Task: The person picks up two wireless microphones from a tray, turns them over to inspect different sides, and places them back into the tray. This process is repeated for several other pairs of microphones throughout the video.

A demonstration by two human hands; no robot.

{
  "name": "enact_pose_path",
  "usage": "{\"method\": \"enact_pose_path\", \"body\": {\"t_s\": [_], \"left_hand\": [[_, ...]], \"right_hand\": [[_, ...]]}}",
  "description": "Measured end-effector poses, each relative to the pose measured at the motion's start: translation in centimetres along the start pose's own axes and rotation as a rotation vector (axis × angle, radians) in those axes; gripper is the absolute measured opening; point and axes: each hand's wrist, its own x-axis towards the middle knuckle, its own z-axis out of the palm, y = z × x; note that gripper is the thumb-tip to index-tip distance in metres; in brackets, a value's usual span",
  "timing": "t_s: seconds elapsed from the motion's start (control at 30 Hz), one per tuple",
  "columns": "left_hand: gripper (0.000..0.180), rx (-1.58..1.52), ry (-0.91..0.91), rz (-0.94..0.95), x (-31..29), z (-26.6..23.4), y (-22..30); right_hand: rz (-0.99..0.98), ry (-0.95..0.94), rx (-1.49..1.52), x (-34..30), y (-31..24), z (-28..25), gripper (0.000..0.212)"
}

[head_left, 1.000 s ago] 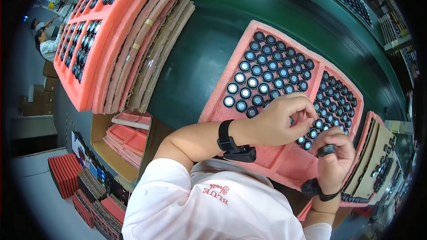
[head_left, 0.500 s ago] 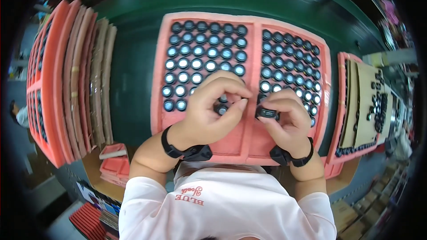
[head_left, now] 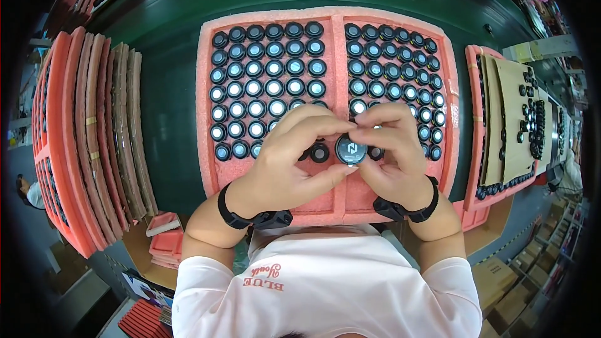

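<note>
Over the near middle of a pink foam tray (head_left: 311,208), both hands meet at one small round black device (head_left: 350,149) with a glossy disc face and a pale logo. My right hand (head_left: 400,153) grips its right side, fingers bent around it. My left hand (head_left: 285,150) closes on it from the left, index fingertip at the top edge and thumb tip at the bottom edge. A tiny pale spot shows by that thumb; I cannot tell what it is. Rows of similar black devices (head_left: 274,88) fill much of both tray halves, some hidden under my hands.
The tray lies on a dark green work surface (head_left: 178,106). Stacked pink foam trays and brown sheets (head_left: 103,131) stand at the left. On the right, another pink tray (head_left: 474,119) bears tan sheets (head_left: 510,112) with loose black pieces. Cardboard boxes (head_left: 491,281) sit at the lower right.
My hands have come together. The device, earlier edge-on in the right hand apart from the left, now shows its face between both hands. The view has shifted slightly.
</note>
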Motion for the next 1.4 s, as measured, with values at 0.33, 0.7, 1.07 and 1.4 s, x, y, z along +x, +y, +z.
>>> {"method": "enact_pose_path", "body": {"t_s": [0.33, 0.7, 1.07, 1.4], "left_hand": [[0.044, 0.01, 0.032, 0.017, 0.2, -0.1, 0.6], [0.039, 0.016, 0.025, 0.054, 0.1, -0.2, 0.6], [0.033, -0.051, 0.083, 0.129, 0.2, -0.1, 0.2], [0.034, -0.222, -0.121, -0.241, -0.3, -0.2, 0.3]], "right_hand": [[0.237, 0.056, 0.294, -0.8, 0.6, 0.0, 0.037], [0.223, -0.094, 0.224, -0.1, 0.2, -0.7, 0.028], [0.122, -0.045, 0.154, -0.1, 0.4, -0.7, 0.03], [0.034, -0.07, 0.086, 0.4, 0.2, -0.8, 0.032]]}}
